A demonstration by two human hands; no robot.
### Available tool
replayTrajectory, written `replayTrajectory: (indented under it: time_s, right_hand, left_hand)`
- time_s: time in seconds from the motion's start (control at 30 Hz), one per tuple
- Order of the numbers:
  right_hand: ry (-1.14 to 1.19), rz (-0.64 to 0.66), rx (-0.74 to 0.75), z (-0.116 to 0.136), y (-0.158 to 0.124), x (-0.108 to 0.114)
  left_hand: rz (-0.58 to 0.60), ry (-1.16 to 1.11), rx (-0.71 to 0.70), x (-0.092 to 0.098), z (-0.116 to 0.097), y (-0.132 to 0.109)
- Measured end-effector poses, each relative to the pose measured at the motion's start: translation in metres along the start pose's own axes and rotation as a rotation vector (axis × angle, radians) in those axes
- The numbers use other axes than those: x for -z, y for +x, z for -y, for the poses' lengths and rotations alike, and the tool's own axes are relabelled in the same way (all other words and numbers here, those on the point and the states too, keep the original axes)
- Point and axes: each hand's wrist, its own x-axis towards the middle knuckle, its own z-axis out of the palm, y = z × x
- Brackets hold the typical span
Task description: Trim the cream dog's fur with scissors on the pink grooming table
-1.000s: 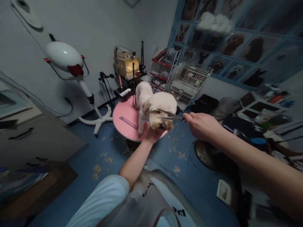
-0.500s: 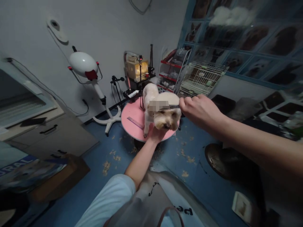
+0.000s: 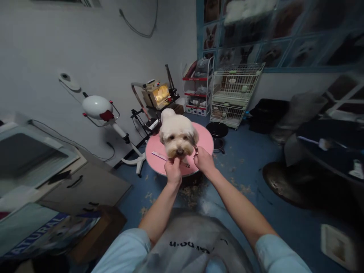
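A cream-coloured dog [image 3: 178, 131] with a trimmed coat stands on a round pink grooming table [image 3: 203, 138], facing me. Under its chin, my left hand [image 3: 173, 170] is closed, with the fingers pinched on the chin hair. My right hand [image 3: 204, 159] is closed around a pair of scissors [image 3: 196, 150], held beside the dog's cheek on the right. Only a small dark part of the scissors shows. Flat on the tabletop, left of my left hand, lies a purple comb [image 3: 159, 155].
A white dryer on a stand [image 3: 98, 107] is at the left. Behind the table are a shelf rack [image 3: 197, 79], stacked wire cages [image 3: 237, 91] and a black stool [image 3: 217, 131]. Hair clippings [image 3: 190, 191] lie on the blue floor. A cardboard box [image 3: 99, 231] stands front left.
My right hand has come down from above the dog's head to beside its cheek. The dog's head has straightened towards me. The camera view has shifted.
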Motion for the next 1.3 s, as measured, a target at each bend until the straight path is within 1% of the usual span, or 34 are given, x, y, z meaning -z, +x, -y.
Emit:
replayTrajectory:
  time_s: [0.07, 0.2, 0.3, 0.47, 0.6, 0.67, 0.77, 0.87, 0.97, 1.03, 1.1, 1.17, 1.2, 1.27, 1.3]
  right_hand:
    - [0.015, 0.008, 0.003, 0.002, 0.008, -0.002]
    - [0.026, -0.016, 0.088, -0.001, 0.022, 0.0]
    - [0.033, -0.008, 0.071, -0.003, 0.028, -0.001]
    - [0.002, -0.001, 0.118, -0.001, 0.034, 0.0]
    - [-0.005, 0.006, 0.109, 0.001, 0.037, 0.0]
    - [-0.005, 0.005, 0.129, 0.0, 0.038, -0.002]
    - [-0.014, -0.014, 0.154, 0.0, 0.04, -0.005]
    - [-0.01, -0.033, 0.137, -0.002, 0.042, -0.007]
    - [-0.007, -0.059, 0.155, -0.003, 0.043, -0.01]
    - [0.021, -0.075, 0.16, -0.004, 0.045, -0.012]
    - [0.096, -0.085, 0.144, -0.007, 0.048, -0.018]
    - [0.246, -0.096, 0.103, -0.014, 0.05, -0.029]
    - [0.346, -0.099, 0.055, -0.019, 0.05, -0.037]
    - [0.522, -0.094, -0.087, -0.034, 0.045, -0.057]
    - [0.576, -0.083, -0.171, -0.042, 0.038, -0.068]
  left_hand:
    - [-0.009, 0.008, -0.054, 0.0, -0.004, 0.0]
    - [0.014, 0.025, -0.085, 0.0, -0.011, -0.001]
    - [0.016, 0.001, -0.097, -0.002, -0.015, -0.001]
    - [-0.022, -0.023, -0.098, -0.004, -0.018, 0.0]
    - [-0.06, -0.056, -0.109, -0.004, -0.019, 0.002]
    - [-0.073, -0.073, -0.113, -0.004, -0.019, 0.002]
    - [-0.078, -0.096, -0.126, -0.003, -0.02, 0.004]
    - [-0.078, -0.12, -0.128, -0.003, -0.021, 0.004]
    - [-0.08, -0.132, -0.121, -0.003, -0.023, 0.004]
    - [-0.082, -0.133, -0.126, -0.003, -0.024, 0.004]
    - [-0.075, -0.124, -0.135, -0.003, -0.024, 0.004]
    - [-0.061, -0.079, -0.151, 0.0, -0.019, 0.006]
    - [-0.041, -0.001, -0.153, 0.003, -0.013, 0.009]
    - [0.012, 0.237, -0.128, 0.014, 0.003, 0.017]
    - [0.045, 0.404, -0.094, 0.022, 0.014, 0.022]
